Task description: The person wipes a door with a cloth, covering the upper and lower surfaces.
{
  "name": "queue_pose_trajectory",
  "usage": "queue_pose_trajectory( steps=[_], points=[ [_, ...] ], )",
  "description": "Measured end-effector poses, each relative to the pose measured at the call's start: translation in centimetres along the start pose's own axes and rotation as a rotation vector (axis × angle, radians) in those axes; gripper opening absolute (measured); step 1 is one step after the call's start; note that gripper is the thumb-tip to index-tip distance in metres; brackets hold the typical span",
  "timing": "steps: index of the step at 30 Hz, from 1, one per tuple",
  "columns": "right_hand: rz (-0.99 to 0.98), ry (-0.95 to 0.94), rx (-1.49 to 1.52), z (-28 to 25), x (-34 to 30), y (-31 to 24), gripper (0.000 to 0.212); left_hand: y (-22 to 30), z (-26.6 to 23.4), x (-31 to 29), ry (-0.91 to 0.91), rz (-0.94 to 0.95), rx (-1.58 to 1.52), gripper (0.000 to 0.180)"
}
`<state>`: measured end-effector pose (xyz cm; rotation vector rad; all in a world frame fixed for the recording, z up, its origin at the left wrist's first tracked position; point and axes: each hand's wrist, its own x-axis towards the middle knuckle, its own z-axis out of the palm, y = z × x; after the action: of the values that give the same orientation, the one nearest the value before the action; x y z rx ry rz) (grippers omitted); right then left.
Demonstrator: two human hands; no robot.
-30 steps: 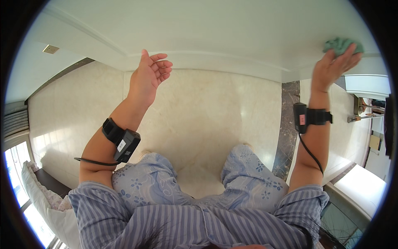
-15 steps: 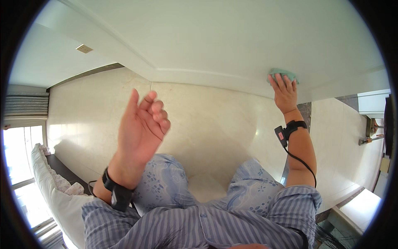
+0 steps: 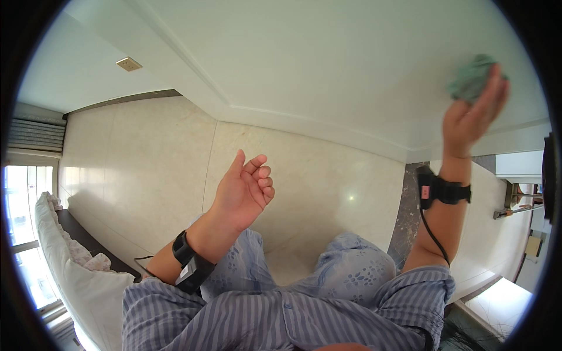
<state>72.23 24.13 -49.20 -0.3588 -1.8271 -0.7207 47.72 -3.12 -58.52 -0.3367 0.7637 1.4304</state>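
Note:
My right hand (image 3: 475, 114) presses a crumpled green cloth (image 3: 468, 82) against a broad pale door panel (image 3: 328, 52), near its right side. The fingers lie over the cloth, a little blurred by motion. In front of my body my left hand (image 3: 244, 190) hangs in the air, palm turned up, fingers loosely curled and thumb apart. It holds nothing and touches nothing. Both wrists carry black straps with small boxes and cables.
Beige floor tiles (image 3: 146, 152) with a dark stone strip (image 3: 408, 216) stretch below the panel. A bed with white bedding (image 3: 88, 292) stands at the left beside a bright window (image 3: 29, 205). A wall socket (image 3: 129, 64) sits at the upper left.
My right hand has slid the cloth up and to the right across the panel. My left hand has moved right and slightly lower, staying empty.

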Motion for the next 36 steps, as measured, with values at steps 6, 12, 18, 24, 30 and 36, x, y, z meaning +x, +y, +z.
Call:
queue_pose_trajectory(
  steps=[6,12,18,24,30,36],
  points=[
    [-0.092,-0.003,-0.08,-0.7,6.4,-1.4,0.051,1.2,0.6,1.7,0.019,0.106,0.087,0.035],
    [-0.08,-0.282,-0.029,3.8,-3.7,-8.6,0.038,2.0,0.7,0.8,0.026,0.18,0.148,0.036],
    [-0.54,-0.78,0.024,4.7,-12.2,-10.1,0.048,1.2,1.3,0.5,0.021,0.131,0.179,0.039],
    [-0.335,-0.598,0.078,4.3,-5.1,-8.2,0.047,1.4,1.4,0.4,0.031,0.176,0.268,0.044],
    [-0.096,-0.052,0.079,4.8,12.8,-6.8,0.044,2.6,-0.1,-0.1,0.178,0.224,0.271,0.045],
    [-0.064,-0.284,-0.103,8.4,10.8,-10.9,0.043,3.4,0.0,0.0,0.254,0.263,0.222,0.046]
  ],
)
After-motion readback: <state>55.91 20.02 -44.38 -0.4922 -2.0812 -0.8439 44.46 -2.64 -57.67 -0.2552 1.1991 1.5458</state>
